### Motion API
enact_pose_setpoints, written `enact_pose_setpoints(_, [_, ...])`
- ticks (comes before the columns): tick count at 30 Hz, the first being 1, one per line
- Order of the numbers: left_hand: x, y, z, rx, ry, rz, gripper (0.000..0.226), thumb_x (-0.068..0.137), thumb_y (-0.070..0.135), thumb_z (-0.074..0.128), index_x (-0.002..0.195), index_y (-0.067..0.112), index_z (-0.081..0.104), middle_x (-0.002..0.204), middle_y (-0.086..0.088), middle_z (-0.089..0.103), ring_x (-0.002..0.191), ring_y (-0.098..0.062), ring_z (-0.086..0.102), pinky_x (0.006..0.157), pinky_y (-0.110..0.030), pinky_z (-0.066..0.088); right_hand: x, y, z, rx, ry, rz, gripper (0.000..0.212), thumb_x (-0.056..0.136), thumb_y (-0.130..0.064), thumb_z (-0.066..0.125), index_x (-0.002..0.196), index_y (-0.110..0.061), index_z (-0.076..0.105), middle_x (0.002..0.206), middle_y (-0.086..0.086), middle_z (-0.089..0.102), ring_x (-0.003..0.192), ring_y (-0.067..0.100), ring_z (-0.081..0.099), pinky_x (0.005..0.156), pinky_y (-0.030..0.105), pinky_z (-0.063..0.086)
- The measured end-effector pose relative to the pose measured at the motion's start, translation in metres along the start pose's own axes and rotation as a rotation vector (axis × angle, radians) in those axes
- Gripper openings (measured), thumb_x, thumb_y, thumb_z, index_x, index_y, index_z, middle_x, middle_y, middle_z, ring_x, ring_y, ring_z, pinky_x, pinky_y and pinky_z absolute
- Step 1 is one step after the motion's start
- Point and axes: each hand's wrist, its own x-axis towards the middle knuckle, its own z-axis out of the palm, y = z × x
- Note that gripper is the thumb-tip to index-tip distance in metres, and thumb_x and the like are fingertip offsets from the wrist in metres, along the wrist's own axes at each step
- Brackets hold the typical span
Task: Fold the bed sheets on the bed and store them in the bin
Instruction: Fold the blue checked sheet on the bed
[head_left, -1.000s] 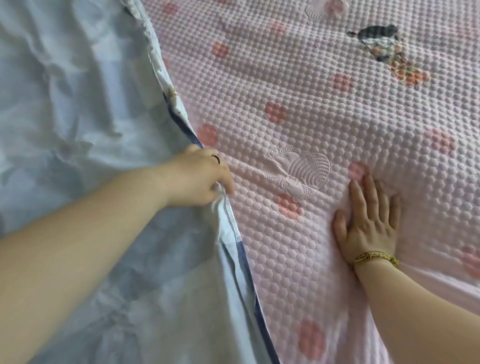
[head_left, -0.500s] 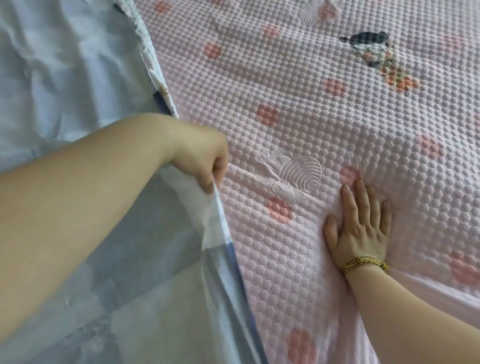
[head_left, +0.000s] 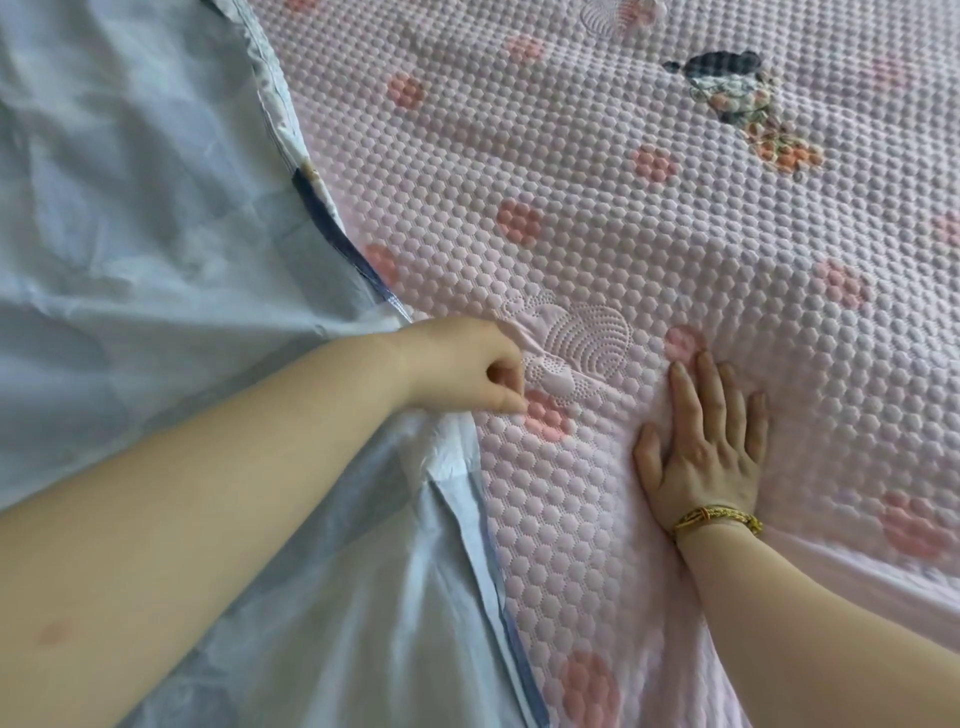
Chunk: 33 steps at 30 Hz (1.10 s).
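Left of the embossed shell (head_left: 582, 338): left hand (head_left: 462, 364) is right up against it, fingers curled tight, pinching the hem of the blue sheet (head_left: 156, 260), which spreads away leftward from there.
Right of the shell, a little nearer the person: right hand (head_left: 701, 447) lies flat, fingers straight, pressing the pink quilted pad (head_left: 675, 208) down.
Step in hand: by my read, peeling the sheet free for its first fold; nothing is folded yet.
Next move: likely carry the hem up and across, which needs a firm pinch and the pad held down.
Bin: out of sight.
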Motion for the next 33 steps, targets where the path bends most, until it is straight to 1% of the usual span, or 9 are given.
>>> enact_pose_setpoints(3, [-0.014,-0.009,-0.003,-0.068,-0.250,-0.025,0.024,0.076,0.035,0.072,0.098,0.030,0.065,0.085,0.019,0.053,0.083,-0.002,0.053,0.071,-0.014,0.042,0.001,0.000,0.000,0.002,0.007,-0.012,0.060,0.080,-0.035,0.035,0.132,-0.005,0.040,0.137,0.024,0.044,0.128,0.031,0.025,0.111,0.025,-0.010])
enact_pose_setpoints(6, [-0.017,-0.008,-0.003,0.066,-0.278,0.002,0.012,0.075,0.025,0.073,0.078,0.033,0.064,0.073,0.017,0.053,0.078,-0.007,0.051,0.065,-0.019,0.039,0.000,-0.001,0.000,-0.001,0.002,-0.003,0.061,0.081,-0.035,0.035,0.132,-0.003,0.043,0.138,0.023,0.043,0.128,0.035,0.031,0.111,0.024,-0.010])
enact_pose_setpoints(8, [-0.013,-0.002,-0.001,0.139,-0.147,0.050,0.004,0.077,0.026,0.070,0.080,0.029,0.070,0.069,0.018,0.055,0.078,-0.004,0.051,0.076,-0.021,0.040,0.000,0.000,0.000,-0.003,0.004,-0.005,0.060,0.081,-0.035,0.035,0.132,-0.003,0.043,0.137,0.023,0.044,0.128,0.032,0.028,0.111,0.025,-0.010])
enact_pose_setpoints(11, [-0.007,-0.003,0.016,0.272,0.142,0.173,0.011,0.082,0.035,0.064,0.087,0.029,0.072,0.070,0.019,0.052,0.082,-0.002,0.042,0.090,-0.020,0.020,0.000,0.001,0.001,-0.005,0.002,-0.003,0.060,0.081,-0.034,0.035,0.131,-0.003,0.044,0.137,0.023,0.044,0.127,0.030,0.025,0.111,0.026,-0.009])
enact_pose_setpoints(15, [-0.001,-0.022,0.071,0.385,0.766,0.400,0.024,0.073,0.034,0.055,0.060,0.021,0.070,0.065,0.005,0.061,0.082,-0.018,0.050,0.090,-0.034,0.026,0.000,0.001,0.001,-0.008,0.000,0.000,0.061,0.080,-0.035,0.036,0.131,-0.004,0.044,0.137,0.023,0.045,0.127,0.029,0.025,0.111,0.027,-0.008])
enact_pose_setpoints(20, [0.007,-0.036,0.097,0.412,0.974,0.460,0.021,0.076,0.034,0.057,0.092,0.022,0.051,0.110,0.003,0.045,0.104,-0.021,0.043,0.104,-0.039,0.018,0.000,0.000,0.000,-0.016,-0.008,-0.001,0.061,0.080,-0.035,0.036,0.131,-0.003,0.045,0.137,0.023,0.044,0.128,0.029,0.024,0.110,0.028,-0.005])
enact_pose_setpoints(24, [0.005,-0.039,0.104,0.406,1.082,0.338,0.044,0.074,0.042,0.058,0.111,0.022,0.045,0.123,-0.001,0.039,0.112,-0.023,0.040,0.106,-0.038,0.013,-0.001,-0.002,-0.001,0.000,-0.070,0.024,0.064,0.082,-0.038,0.031,0.135,-0.004,0.042,0.143,0.021,0.037,0.132,0.040,0.032,0.109,0.026,-0.012])
enact_pose_setpoints(28, [0.000,-0.033,0.106,0.303,1.170,0.196,0.041,0.077,0.028,0.057,0.115,0.020,0.043,0.127,-0.004,0.036,0.114,-0.025,0.039,0.106,-0.037,0.014,-0.001,-0.005,-0.007,0.007,-0.114,0.035,0.068,0.082,-0.040,0.027,0.137,-0.004,0.040,0.146,0.020,0.033,0.134,0.039,0.028,0.109,0.024,-0.015])
enact_pose_setpoints(33, [-0.058,-0.016,0.138,0.036,1.131,-0.220,0.048,0.072,0.028,0.045,0.120,0.020,0.043,0.132,-0.015,0.048,0.118,-0.023,0.037,0.103,-0.052,0.019,0.000,-0.011,-0.014,0.026,-0.191,0.039,0.079,0.077,-0.049,0.013,0.144,-0.009,0.028,0.153,0.013,0.018,0.141,0.030,0.012,0.105,0.021,-0.024])
